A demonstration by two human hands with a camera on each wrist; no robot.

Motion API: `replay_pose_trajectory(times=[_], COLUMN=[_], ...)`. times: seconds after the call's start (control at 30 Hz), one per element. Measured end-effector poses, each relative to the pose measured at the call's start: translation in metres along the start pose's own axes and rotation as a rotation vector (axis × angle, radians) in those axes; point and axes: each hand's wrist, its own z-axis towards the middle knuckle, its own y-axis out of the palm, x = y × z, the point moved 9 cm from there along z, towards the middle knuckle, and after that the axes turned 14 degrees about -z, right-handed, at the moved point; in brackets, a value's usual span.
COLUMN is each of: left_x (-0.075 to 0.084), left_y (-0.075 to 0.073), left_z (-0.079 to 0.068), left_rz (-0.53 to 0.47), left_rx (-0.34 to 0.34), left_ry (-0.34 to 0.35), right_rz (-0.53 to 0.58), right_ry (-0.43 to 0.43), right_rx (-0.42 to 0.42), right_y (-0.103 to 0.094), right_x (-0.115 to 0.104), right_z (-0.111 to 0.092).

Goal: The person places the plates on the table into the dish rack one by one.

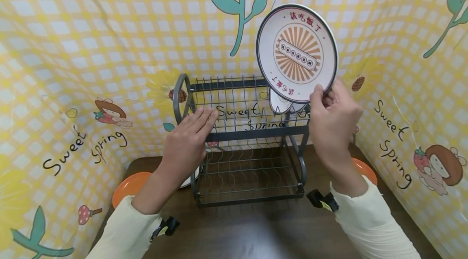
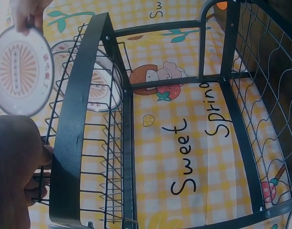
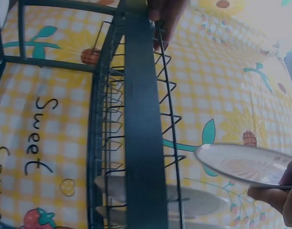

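Observation:
My right hand pinches the lower rim of a white plate with a dark edge and an orange sunburst, held up above the right end of a dark metal two-tier dish rack. Behind and below it, other plates stand in the upper tier's right end; the left wrist view shows them between the wires. My left hand rests on the front left of the upper tier, its fingers extended over the wires. In the right wrist view the held plate is apart from the rack.
Orange plates lie on the brown table, one at the left and one at the right. Part of a white plate shows behind my left forearm. A yellow checked cloth surrounds the rack at the back and sides.

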Motion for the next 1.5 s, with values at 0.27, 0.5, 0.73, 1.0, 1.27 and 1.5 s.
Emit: replay_pose_trajectory(times=[0.27, 0.5, 0.73, 1.0, 1.27, 1.5], left_x=[-0.002, -0.003, -0.002, -0.001, 0.000, 0.000], left_y=[-0.001, -0.001, -0.002, -0.002, -0.003, -0.001], left_z=[-0.001, -0.002, -0.002, -0.001, -0.001, -0.001], left_rz=[0.001, -0.007, -0.004, -0.007, -0.006, -0.008], left_rx=[0.010, 0.014, 0.026, 0.025, 0.034, 0.027], left_ry=[-0.002, -0.006, 0.005, 0.005, 0.005, 0.005], right_rz=[-0.212, -0.359, -0.483, -0.547, -0.649, -0.726], right_ry=[0.023, 0.014, 0.012, 0.018, -0.024, -0.091], right_rx=[-0.146, -0.230, -0.346, -0.457, -0.533, -0.575], right_y=[0.030, 0.049, 0.062, 0.075, 0.089, 0.103], right_x=[-0.020, -0.031, -0.037, -0.038, -0.038, -0.041], right_z=[0.013, 0.020, 0.024, 0.027, 0.031, 0.033])
